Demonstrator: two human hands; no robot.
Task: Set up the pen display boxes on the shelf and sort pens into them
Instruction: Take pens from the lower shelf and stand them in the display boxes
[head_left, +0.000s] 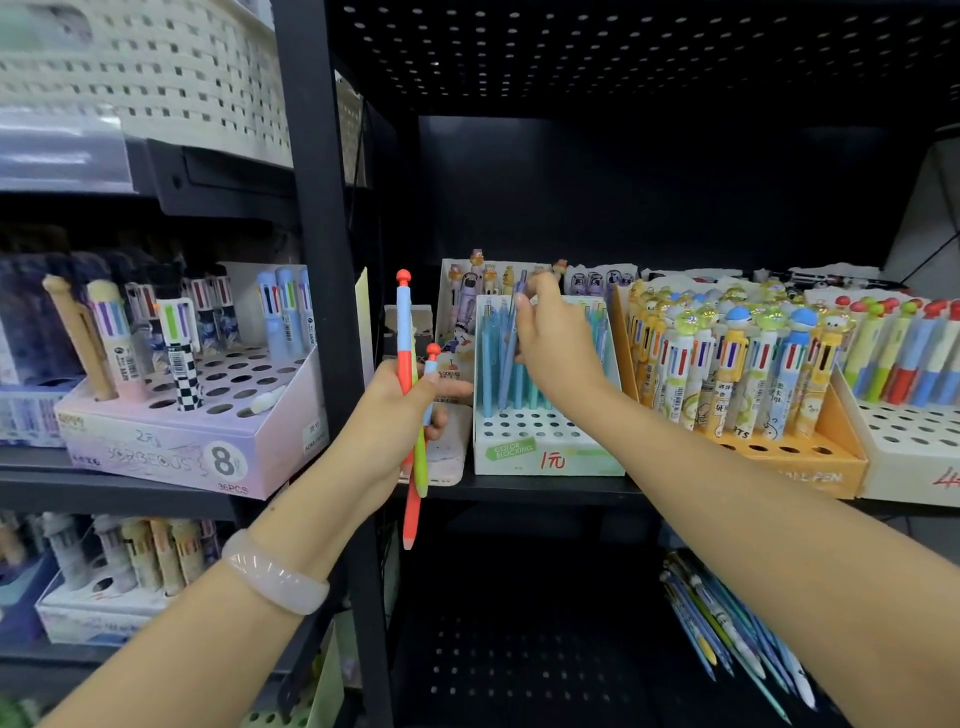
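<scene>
In the head view, 2 slim ball-topped pens (406, 374), one red and blue, one green, were gripped upright in the left hand (402, 410), left of a white perforated cardboard display box (545, 441) on the black metal shelf (561, 486). A smooth blue pen (511, 338) standing in that box was pinched by the right hand (553, 338).
</scene>
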